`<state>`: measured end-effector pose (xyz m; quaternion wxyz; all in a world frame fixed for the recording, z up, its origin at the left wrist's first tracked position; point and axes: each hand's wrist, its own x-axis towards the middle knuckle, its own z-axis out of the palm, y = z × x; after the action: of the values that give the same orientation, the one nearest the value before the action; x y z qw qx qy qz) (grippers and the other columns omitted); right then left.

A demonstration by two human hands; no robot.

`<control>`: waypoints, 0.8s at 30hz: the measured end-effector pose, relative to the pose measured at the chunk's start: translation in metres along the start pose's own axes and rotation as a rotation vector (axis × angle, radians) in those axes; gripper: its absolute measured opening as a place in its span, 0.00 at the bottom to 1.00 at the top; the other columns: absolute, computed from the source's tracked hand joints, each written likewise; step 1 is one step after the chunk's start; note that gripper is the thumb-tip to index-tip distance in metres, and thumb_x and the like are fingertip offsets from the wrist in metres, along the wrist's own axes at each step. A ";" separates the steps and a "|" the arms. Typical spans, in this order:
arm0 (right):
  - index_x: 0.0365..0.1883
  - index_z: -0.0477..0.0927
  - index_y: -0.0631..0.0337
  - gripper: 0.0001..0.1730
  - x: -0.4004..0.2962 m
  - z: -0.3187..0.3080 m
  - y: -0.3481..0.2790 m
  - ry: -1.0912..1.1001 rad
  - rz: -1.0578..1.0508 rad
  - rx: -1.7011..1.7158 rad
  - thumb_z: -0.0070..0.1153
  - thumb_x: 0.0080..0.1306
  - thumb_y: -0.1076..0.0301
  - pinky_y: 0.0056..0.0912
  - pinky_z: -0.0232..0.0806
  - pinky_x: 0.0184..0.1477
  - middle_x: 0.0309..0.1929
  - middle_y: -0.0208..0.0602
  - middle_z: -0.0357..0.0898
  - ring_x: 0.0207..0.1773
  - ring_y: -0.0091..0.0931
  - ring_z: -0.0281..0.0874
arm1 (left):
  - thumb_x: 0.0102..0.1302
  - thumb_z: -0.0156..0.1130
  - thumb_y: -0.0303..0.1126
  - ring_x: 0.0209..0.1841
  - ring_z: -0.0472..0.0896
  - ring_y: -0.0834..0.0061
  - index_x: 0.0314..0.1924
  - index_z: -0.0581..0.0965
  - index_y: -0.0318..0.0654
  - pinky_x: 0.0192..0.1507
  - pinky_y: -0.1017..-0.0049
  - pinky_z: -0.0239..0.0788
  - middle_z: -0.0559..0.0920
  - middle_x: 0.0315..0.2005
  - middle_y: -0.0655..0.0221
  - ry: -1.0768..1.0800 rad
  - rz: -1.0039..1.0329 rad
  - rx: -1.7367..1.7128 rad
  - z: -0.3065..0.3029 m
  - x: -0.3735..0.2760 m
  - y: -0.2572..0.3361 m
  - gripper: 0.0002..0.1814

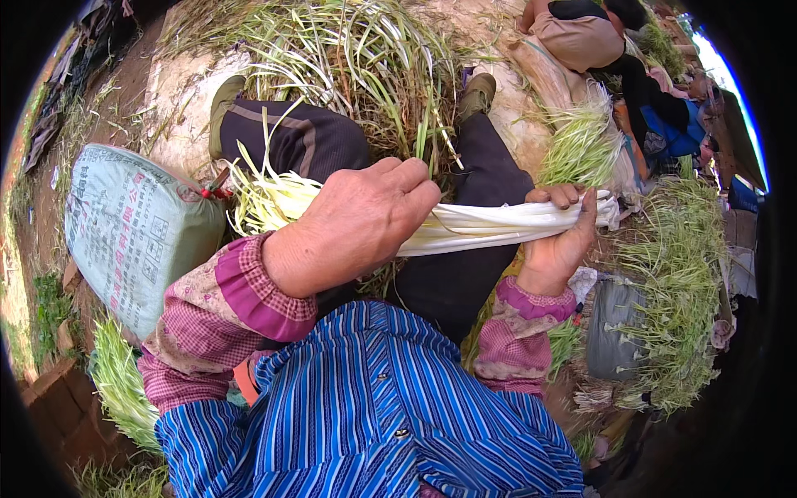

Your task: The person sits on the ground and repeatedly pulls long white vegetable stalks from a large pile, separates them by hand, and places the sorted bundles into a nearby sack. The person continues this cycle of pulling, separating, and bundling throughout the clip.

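A bundle of long, white-stemmed greens [492,225] lies sideways across my lap, its pale yellow-green leaves fanning out at the left. My left hand [364,218] is closed at the leafy part, back of the hand up, and its fingertips are partly hidden. Near the white root ends, my right hand [560,227] holds the bundle from below, with fingers curled over the stems and the thumb up on the right. Beyond the hands, between my legs, is a big loose heap of similar greens [373,68] with brown, withered strands.
A pale green woven sack [137,230] with printing stands at the left. More greens [124,386] lie at lower left. On the right are bunched greens [579,146], a wide pile of greens [679,274] and a grey plastic-wrapped bundle [613,330]. Another person [579,37] bends over at upper right.
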<state>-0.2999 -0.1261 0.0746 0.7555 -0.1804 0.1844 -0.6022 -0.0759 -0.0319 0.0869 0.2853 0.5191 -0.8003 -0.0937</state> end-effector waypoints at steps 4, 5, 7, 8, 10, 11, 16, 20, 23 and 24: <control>0.29 0.66 0.54 0.07 -0.005 0.011 0.010 0.049 -0.053 -0.072 0.49 0.61 0.63 0.33 0.58 0.39 0.23 0.24 0.63 0.27 0.19 0.62 | 0.51 0.55 0.22 0.27 0.74 0.61 0.30 0.68 0.35 0.27 0.73 0.66 0.71 0.25 0.62 0.131 0.029 -0.249 -0.014 0.013 0.011 0.07; 0.30 0.66 0.54 0.07 -0.005 0.012 0.011 0.049 -0.056 -0.072 0.49 0.61 0.63 0.33 0.58 0.38 0.23 0.24 0.63 0.27 0.19 0.62 | 0.55 0.54 0.25 0.27 0.75 0.68 0.30 0.68 0.34 0.26 0.74 0.66 0.73 0.25 0.64 0.099 0.029 -0.321 -0.020 0.020 0.016 0.04; 0.30 0.66 0.54 0.08 -0.008 0.012 0.011 0.021 -0.088 -0.125 0.49 0.61 0.61 0.28 0.58 0.37 0.23 0.24 0.63 0.27 0.19 0.62 | 0.62 0.49 0.30 0.27 0.76 0.78 0.32 0.67 0.34 0.24 0.80 0.64 0.76 0.28 0.67 -0.042 -0.017 -0.699 -0.023 0.039 0.020 0.06; 0.30 0.66 0.55 0.09 -0.009 0.011 0.010 0.011 -0.100 -0.139 0.48 0.61 0.61 0.27 0.59 0.37 0.23 0.24 0.63 0.27 0.18 0.62 | 0.64 0.47 0.33 0.28 0.75 0.82 0.33 0.67 0.35 0.24 0.82 0.64 0.77 0.29 0.68 -0.118 -0.070 -0.924 -0.026 0.049 0.025 0.08; 0.29 0.66 0.55 0.13 -0.010 0.011 0.013 0.077 -0.137 -0.164 0.50 0.60 0.56 0.21 0.60 0.36 0.23 0.24 0.64 0.28 0.18 0.63 | 0.66 0.44 0.36 0.28 0.76 0.86 0.34 0.66 0.37 0.24 0.88 0.63 0.78 0.31 0.69 -0.240 -0.098 -1.224 -0.026 0.067 0.034 0.09; 0.29 0.66 0.54 0.14 -0.012 0.014 0.018 0.092 -0.164 -0.186 0.50 0.60 0.54 0.22 0.61 0.36 0.23 0.24 0.64 0.28 0.18 0.63 | 0.66 0.44 0.35 0.27 0.75 0.86 0.34 0.66 0.37 0.24 0.88 0.63 0.78 0.28 0.70 -0.257 -0.130 -1.214 -0.028 0.074 0.041 0.09; 0.34 0.68 0.49 0.26 -0.016 0.008 0.022 -0.008 -0.141 -0.208 0.52 0.48 0.37 0.32 0.62 0.37 0.26 0.22 0.67 0.28 0.18 0.64 | 0.65 0.45 0.31 0.25 0.74 0.84 0.33 0.66 0.35 0.28 0.84 0.69 0.76 0.25 0.70 -0.181 -0.062 -1.278 -0.024 0.119 0.059 0.07; 0.41 0.63 0.50 0.36 -0.015 0.002 0.019 -0.085 -0.135 -0.192 0.52 0.43 0.34 0.33 0.62 0.36 0.26 0.23 0.64 0.27 0.19 0.62 | 0.60 0.45 0.26 0.19 0.76 0.76 0.22 0.71 0.28 0.21 0.79 0.72 0.76 0.20 0.62 0.095 -0.055 -1.484 -0.013 0.163 0.067 0.12; 0.42 0.61 0.51 0.36 -0.016 -0.001 0.019 -0.112 -0.152 -0.207 0.56 0.44 0.38 0.31 0.62 0.35 0.25 0.23 0.62 0.26 0.19 0.62 | 0.61 0.47 0.30 0.19 0.76 0.75 0.23 0.72 0.28 0.19 0.79 0.70 0.76 0.20 0.60 0.203 0.031 -1.589 0.011 0.215 0.063 0.13; 0.42 0.61 0.51 0.34 -0.017 0.000 0.024 -0.162 -0.140 -0.218 0.57 0.46 0.40 0.31 0.62 0.35 0.25 0.23 0.62 0.26 0.19 0.62 | 0.61 0.48 0.30 0.19 0.76 0.76 0.24 0.73 0.29 0.19 0.79 0.70 0.76 0.20 0.60 0.237 0.018 -1.562 0.011 0.223 0.059 0.13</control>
<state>-0.2830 -0.1044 0.0636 0.7000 -0.3216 0.1740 -0.6135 -0.1942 -0.2048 0.1845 0.6515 0.1684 -0.4713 -0.5702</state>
